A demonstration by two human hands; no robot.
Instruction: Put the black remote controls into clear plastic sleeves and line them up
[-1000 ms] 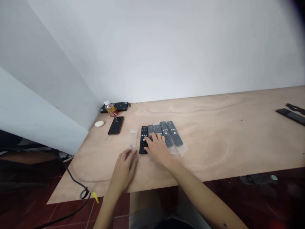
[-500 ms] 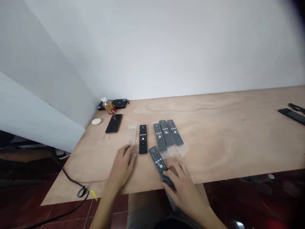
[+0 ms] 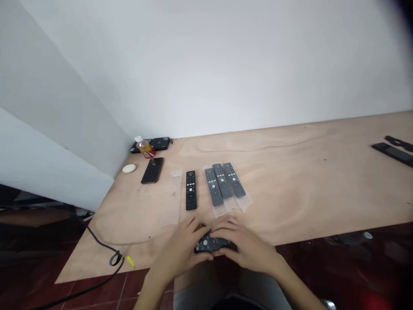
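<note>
Near the table's front edge, a black remote control [image 3: 211, 244] lies crosswise between my two hands. My left hand [image 3: 185, 245] grips its left end, and my right hand [image 3: 240, 241] closes round the right end; fingers cover much of it. Just beyond them a bare black remote [image 3: 191, 190] lies upright on the table. To its right, a fanned row holds three remotes in clear plastic sleeves: a left one [image 3: 213, 187], a middle one [image 3: 222, 181] and a right one [image 3: 234, 180]. A flat clear plastic sleeve [image 3: 172, 200] rests left of the bare remote.
A phone [image 3: 152, 170], a white oval object [image 3: 129, 168], a bottle [image 3: 145, 147] and black boxes [image 3: 160, 143] sit at the table's left back. Dark devices [image 3: 393, 153] lie far right. A black cable [image 3: 103, 246] crosses the left corner of the wooden table [image 3: 290, 198].
My left hand has left the flat sleeve and moved right and nearer onto the remote. My right hand has turned that remote from slanted to crosswise.
</note>
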